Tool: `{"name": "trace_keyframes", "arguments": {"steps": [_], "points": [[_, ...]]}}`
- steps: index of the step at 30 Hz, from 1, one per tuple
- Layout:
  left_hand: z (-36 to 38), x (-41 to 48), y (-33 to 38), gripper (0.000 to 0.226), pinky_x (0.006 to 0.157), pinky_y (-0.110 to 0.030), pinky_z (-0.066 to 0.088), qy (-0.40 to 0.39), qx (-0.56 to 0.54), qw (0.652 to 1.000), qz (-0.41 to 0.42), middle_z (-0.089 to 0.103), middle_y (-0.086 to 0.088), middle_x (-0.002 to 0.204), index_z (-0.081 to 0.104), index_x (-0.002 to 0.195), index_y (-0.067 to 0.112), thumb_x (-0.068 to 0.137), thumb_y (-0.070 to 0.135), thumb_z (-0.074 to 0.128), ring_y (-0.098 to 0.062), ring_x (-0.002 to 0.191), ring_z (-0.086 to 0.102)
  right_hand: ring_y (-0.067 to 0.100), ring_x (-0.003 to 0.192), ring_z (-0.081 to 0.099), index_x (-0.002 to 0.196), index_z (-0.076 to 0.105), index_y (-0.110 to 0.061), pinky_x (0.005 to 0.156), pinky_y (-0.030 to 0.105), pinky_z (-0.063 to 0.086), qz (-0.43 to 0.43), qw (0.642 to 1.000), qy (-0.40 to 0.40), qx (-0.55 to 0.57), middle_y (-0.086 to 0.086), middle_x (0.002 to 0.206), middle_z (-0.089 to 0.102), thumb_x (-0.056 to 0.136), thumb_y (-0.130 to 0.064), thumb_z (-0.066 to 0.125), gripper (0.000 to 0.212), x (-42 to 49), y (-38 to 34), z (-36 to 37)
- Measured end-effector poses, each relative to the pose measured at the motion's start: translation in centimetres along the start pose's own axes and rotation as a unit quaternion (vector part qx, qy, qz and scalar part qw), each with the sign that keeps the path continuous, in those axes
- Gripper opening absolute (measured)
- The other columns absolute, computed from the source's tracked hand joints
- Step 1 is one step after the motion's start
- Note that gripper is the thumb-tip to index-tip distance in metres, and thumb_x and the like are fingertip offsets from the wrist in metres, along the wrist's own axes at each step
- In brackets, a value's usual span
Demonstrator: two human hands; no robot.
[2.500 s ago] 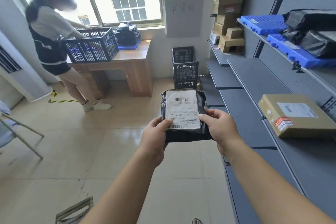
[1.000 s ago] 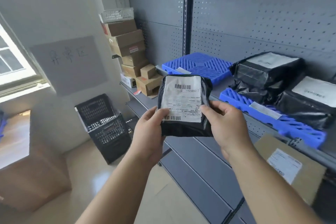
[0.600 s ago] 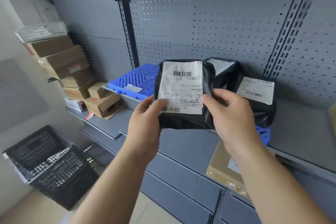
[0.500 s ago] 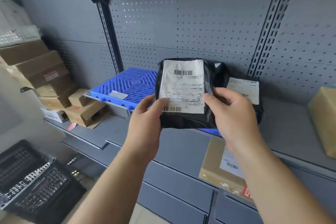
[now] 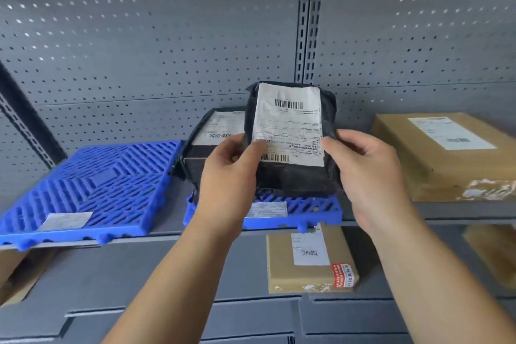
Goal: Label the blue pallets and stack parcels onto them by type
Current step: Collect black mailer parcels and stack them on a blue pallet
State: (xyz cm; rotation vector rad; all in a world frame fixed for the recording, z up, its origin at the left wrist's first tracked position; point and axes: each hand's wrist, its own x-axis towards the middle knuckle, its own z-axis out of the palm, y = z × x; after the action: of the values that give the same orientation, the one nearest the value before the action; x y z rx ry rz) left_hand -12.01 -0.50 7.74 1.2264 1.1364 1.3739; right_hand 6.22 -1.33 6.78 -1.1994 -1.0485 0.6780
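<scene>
**Both hands grip the black parcel, held over the right-hand blue pallet**

Since half a second ago, your view has swung right and now faces the grey pegboard rack (image 5: 139,36) square on. The carton stack and black crates on the left are out of frame. The grip is unchanged, and the parcel now sits in front of the right pallet instead of between the two.

Grip: your left hand (image 5: 226,176) and right hand (image 5: 368,176) clamp the black parcel (image 5: 293,179) by its side edges. The fingers are curled behind it and both thumbs are on the front. It is upright with its shipping label (image 5: 289,126) facing you. The left thumb overlaps the label's lower left corner. I can't tell whether the parcel's bottom edge touches the pallet.

Top shelf:
- The left blue pallet (image 5: 92,184) carries only a white tag (image 5: 65,221) at its front edge.
- The right blue pallet (image 5: 307,209) has its own tag (image 5: 268,209) and one black bagged parcel (image 5: 206,134) at the back, partly hidden by your left hand.
- A large cardboard box (image 5: 446,159) sits on the bare shelf to the right, off both pallets.

Shelf below: a smaller cardboard box (image 5: 307,262) with a red sticker, under the right pallet.
</scene>
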Motion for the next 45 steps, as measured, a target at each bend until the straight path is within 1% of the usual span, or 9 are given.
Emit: {"name": "trace_keyframes", "arguments": {"steps": [9, 15, 18, 21, 26, 28, 32, 38, 45], "points": [[4.9, 1.5, -0.8, 0.026, 0.092, -0.039, 0.057, -0.028, 0.102, 0.993, 0.052, 0.076, 0.022, 0.104, 0.072, 0.114, 0.038, 0.095, 0.031, 0.057, -0.003, 0.099, 0.072, 0.010, 0.092, 0.075, 0.100, 0.079, -0.027, 0.089, 0.044, 0.060, 0.037, 0.998, 0.041, -0.021, -0.012, 0.095, 0.079, 0.084, -0.029, 0.073, 0.018, 3.6, 1.8, -3.3], [6.8, 3.0, -1.9, 0.057, 0.087, -0.001, 0.038, 0.020, 0.221, 0.974, 0.049, 0.059, 0.018, 0.142, 0.041, 0.154, 0.031, 0.099, 0.033, 0.055, 0.013, 0.110, 0.056, 0.000, 0.089, 0.071, 0.108, 0.077, -0.025, 0.086, 0.036, 0.059, 0.050, 0.996, 0.044, -0.057, -0.018, 0.095, 0.077, 0.085, -0.032, 0.075, 0.024, 6.3, 3.4, -3.7], [7.3, 3.4, -2.0, 0.054, 0.071, -0.002, 0.041, 0.027, 0.250, 0.967, 0.042, 0.068, 0.018, 0.112, 0.040, 0.153, 0.028, 0.100, 0.027, 0.052, 0.008, 0.084, 0.064, -0.014, 0.085, 0.064, 0.101, 0.074, -0.033, 0.073, 0.021, 0.050, 0.061, 0.995, 0.025, -0.074, -0.031, 0.088, 0.072, 0.086, -0.037, 0.074, 0.015, 7.3, 4.4, -3.4], [7.7, 3.9, -2.3, 0.048, 0.057, -0.016, 0.043, 0.029, 0.274, 0.961, 0.034, 0.070, 0.009, 0.089, 0.046, 0.148, 0.028, 0.100, 0.025, 0.048, 0.003, 0.055, 0.059, -0.014, 0.085, 0.064, 0.101, 0.072, -0.035, 0.076, 0.023, 0.052, 0.069, 0.993, -0.006, -0.099, -0.035, 0.087, 0.070, 0.086, -0.035, 0.072, 0.015, 7.8, 5.1, -2.8], [8.1, 4.2, -2.6, 0.049, 0.093, -0.049, 0.056, 0.019, 0.323, 0.946, -0.002, 0.069, -0.015, 0.125, 0.044, 0.149, 0.029, 0.101, 0.030, 0.047, -0.037, 0.114, 0.065, -0.001, 0.094, 0.068, 0.123, 0.070, -0.028, 0.090, 0.035, 0.057, 0.067, 0.985, -0.061, -0.149, -0.020, 0.104, 0.075, 0.088, -0.034, 0.065, 0.036, 8.3, 5.7, -2.2], [8.1, 4.0, -2.6, 0.049, 0.098, -0.054, 0.053, 0.019, 0.342, 0.939, -0.001, 0.069, -0.016, 0.124, 0.044, 0.150, 0.026, 0.101, 0.031, 0.048, -0.042, 0.118, 0.061, -0.001, 0.086, 0.067, 0.117, 0.071, -0.029, 0.084, 0.034, 0.058, 0.063, 0.982, -0.074, -0.165, -0.021, 0.095, 0.074, 0.089, -0.034, 0.063, 0.029, 8.5, 5.9, -2.1], [8.1, 4.0, -2.4, 0.052, 0.098, -0.052, 0.053, 0.027, 0.365, 0.931, 0.006, 0.070, -0.017, 0.122, 0.044, 0.149, 0.026, 0.099, 0.035, 0.052, -0.040, 0.117, 0.063, -0.012, 0.091, 0.061, 0.123, 0.067, -0.031, 0.076, 0.018, 0.048, 0.049, 0.983, -0.058, -0.170, -0.033, 0.092, 0.062, 0.089, -0.038, 0.065, 0.035, 8.6, 5.9, -2.4], [8.6, 3.1, -2.2, 0.054, 0.114, -0.046, 0.039, 0.044, 0.393, 0.916, 0.068, 0.049, 0.004, 0.151, 0.046, 0.147, 0.027, 0.096, 0.038, 0.058, -0.027, 0.136, 0.047, 0.007, 0.122, 0.056, 0.135, 0.058, -0.033, 0.104, 0.034, 0.046, 0.022, 0.979, -0.040, -0.198, -0.017, 0.135, 0.060, 0.090, -0.041, 0.063, 0.046, 7.9, 4.8, -3.4], [8.7, 1.9, -2.1, 0.054, 0.114, -0.029, 0.022, 0.059, 0.435, 0.887, 0.144, 0.047, 0.003, 0.151, 0.048, 0.144, 0.025, 0.093, 0.037, 0.061, -0.021, 0.141, 0.033, 0.011, 0.128, 0.049, 0.137, 0.054, -0.036, 0.098, 0.030, 0.039, -0.007, 0.969, -0.035, -0.246, -0.013, 0.140, 0.056, 0.092, -0.043, 0.062, 0.047, 6.4, 3.6, -4.6]]}}
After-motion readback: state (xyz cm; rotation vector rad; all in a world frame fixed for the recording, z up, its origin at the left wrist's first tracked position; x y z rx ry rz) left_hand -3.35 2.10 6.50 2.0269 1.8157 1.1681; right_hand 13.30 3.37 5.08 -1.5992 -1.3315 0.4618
